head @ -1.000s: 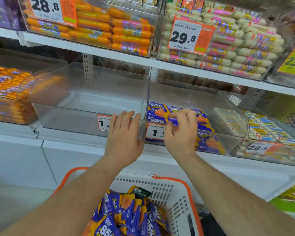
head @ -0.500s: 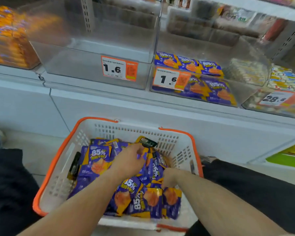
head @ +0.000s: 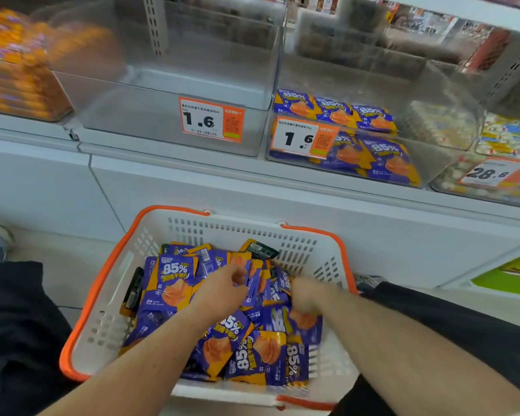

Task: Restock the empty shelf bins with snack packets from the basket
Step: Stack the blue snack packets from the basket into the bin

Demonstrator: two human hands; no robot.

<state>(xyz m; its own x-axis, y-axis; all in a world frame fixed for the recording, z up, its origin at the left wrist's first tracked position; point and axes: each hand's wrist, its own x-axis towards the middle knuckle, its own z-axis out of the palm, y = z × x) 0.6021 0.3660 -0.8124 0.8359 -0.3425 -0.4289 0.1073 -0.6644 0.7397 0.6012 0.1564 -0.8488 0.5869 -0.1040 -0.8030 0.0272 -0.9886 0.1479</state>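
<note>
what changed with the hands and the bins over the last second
Both hands came down from the bins' front edge into the basket. The left hand now closes on purple snack packets; the right hand digs in beside it, its grip blurred. The bin with packets and the empty bin are unchanged.

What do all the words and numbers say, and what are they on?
"1.6" on the orange price tag of the empty bin.
"1.6" on the price tag of the purple-packet bin.
"28.8" on the right-hand tag, blurred.
"85%" on the snack packets in the basket.
Small print, QR codes: unreadable.
</note>
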